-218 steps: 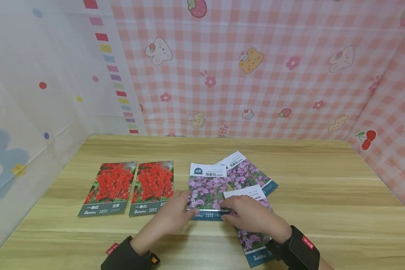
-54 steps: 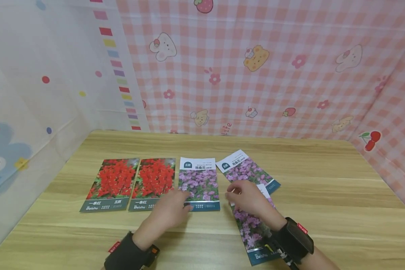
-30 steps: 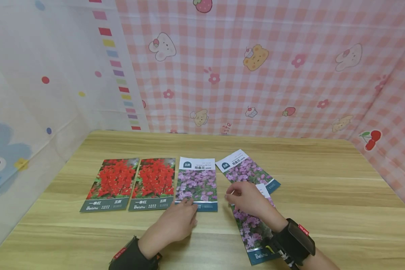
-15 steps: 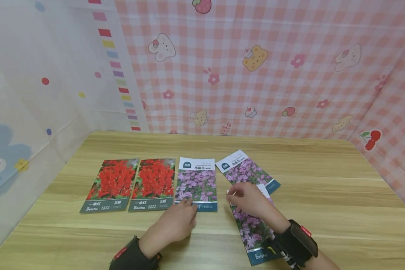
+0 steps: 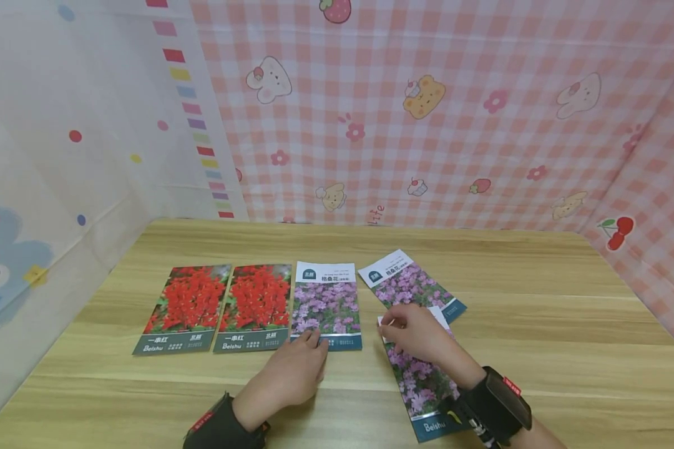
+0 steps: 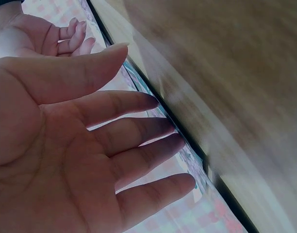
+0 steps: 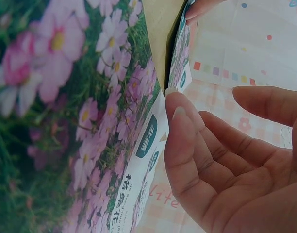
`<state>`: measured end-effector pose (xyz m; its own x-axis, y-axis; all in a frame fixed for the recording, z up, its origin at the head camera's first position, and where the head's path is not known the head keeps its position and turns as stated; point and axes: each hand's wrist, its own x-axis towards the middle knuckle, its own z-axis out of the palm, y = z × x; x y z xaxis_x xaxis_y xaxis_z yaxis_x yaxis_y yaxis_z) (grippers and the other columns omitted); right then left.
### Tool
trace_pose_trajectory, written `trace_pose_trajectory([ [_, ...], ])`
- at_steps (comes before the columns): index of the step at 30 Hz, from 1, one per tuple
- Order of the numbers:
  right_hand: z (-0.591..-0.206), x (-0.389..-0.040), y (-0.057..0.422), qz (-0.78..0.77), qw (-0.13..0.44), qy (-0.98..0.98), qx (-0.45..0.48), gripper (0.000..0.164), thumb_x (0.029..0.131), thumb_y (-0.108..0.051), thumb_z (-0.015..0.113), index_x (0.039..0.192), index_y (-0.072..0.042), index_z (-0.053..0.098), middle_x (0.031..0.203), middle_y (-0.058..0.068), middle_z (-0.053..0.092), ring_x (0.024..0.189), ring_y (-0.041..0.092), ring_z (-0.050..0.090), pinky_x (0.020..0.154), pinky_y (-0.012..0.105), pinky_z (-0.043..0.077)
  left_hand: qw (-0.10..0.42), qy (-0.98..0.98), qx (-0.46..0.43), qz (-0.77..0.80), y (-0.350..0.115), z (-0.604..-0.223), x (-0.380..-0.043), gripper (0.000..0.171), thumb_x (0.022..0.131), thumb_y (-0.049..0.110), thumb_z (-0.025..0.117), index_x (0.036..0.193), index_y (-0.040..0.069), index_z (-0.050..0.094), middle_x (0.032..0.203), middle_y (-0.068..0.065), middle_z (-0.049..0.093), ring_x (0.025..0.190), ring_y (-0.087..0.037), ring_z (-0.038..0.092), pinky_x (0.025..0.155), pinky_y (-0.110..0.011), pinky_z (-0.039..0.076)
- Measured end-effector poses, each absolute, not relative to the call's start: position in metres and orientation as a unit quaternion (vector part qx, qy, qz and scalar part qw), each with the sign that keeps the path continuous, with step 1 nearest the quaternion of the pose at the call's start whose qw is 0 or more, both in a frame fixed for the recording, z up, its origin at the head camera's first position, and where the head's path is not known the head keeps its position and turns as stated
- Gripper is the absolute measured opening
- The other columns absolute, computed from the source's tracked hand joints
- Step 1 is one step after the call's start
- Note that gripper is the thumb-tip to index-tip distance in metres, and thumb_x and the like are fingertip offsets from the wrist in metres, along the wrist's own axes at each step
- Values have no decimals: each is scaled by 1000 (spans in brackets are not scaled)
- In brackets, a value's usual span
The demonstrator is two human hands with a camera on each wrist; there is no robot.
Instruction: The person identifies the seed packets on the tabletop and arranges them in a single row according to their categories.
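On the table (image 5: 545,280) | left hand (image 5: 294,373) touching, straight-fingered, pink-flowered Beishu packet (image 5: 327,305) lying beside red-flowered packets (image 5: 256,299) | right hand (image 5: 415,337) arching loosely over nearer slanted packet (image 5: 418,383), gripping nothing | seemingly aligning a row; next probably calling for straightening that one

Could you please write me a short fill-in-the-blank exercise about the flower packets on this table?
1. The flowers on the two leftmost packets are ____.
2. In all, the table bears ____ visible packets.
3. Counting from the left, the left hand touches the ____ packet.
4. The packet partly hidden by the right hand has "____" printed on its bottom band.

Missing words: red; five; third; Beishu.
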<state>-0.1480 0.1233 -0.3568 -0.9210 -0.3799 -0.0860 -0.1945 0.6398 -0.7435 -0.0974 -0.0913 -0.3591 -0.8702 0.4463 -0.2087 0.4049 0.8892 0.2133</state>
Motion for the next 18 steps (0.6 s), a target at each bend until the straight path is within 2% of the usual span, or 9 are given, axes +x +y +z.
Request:
trace_pose_trajectory([
  [9,-352,-146,130,-396,111,898,-154,14,87,-13,59,95,-1,64,72,3,59,55,17,58,49,28,45,107,967,207,106,-90,-361,-98,44,84,17,64,123,-1,54,130,-24,46,121,-39,41,99,-58,28],
  [18,-352,-145,142,-411,93,894,-154,17,86,-12,60,96,0,65,74,4,60,58,16,56,51,28,46,59,967,227,101,-81,-359,-93,44,83,20,65,122,0,56,129,-21,48,118,-37,44,95,-57,34],
])
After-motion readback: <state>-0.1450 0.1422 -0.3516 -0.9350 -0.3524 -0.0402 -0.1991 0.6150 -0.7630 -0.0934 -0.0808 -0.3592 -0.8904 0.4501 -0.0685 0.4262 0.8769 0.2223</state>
